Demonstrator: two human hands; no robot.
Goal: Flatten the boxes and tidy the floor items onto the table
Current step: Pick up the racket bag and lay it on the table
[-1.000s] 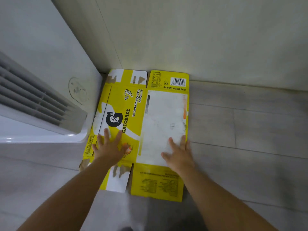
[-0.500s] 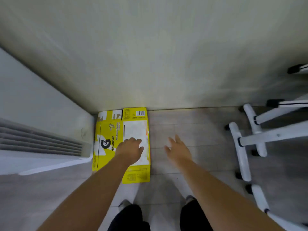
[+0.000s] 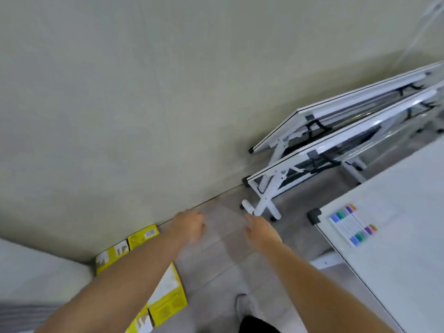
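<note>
The flattened yellow Gatorade box lies flat on the grey floor in the corner, at the lower left, partly hidden under my left forearm. My left hand hangs in the air above the floor to the right of the box, fingers curled loosely and holding nothing. My right hand is also raised and empty, fingers slightly apart. Neither hand touches the box. A white table fills the lower right, with a pack of coloured markers lying near its corner.
Two folded white tables on wheeled legs lean by the wall at the right. A white appliance stands at the lower left beside the box. The pale wall runs across the view. My shoe shows at the bottom.
Both hands have lifted off the flattened box, and my view has risen and swung right. The box stays flat on the floor; the table and markers have come into view.
</note>
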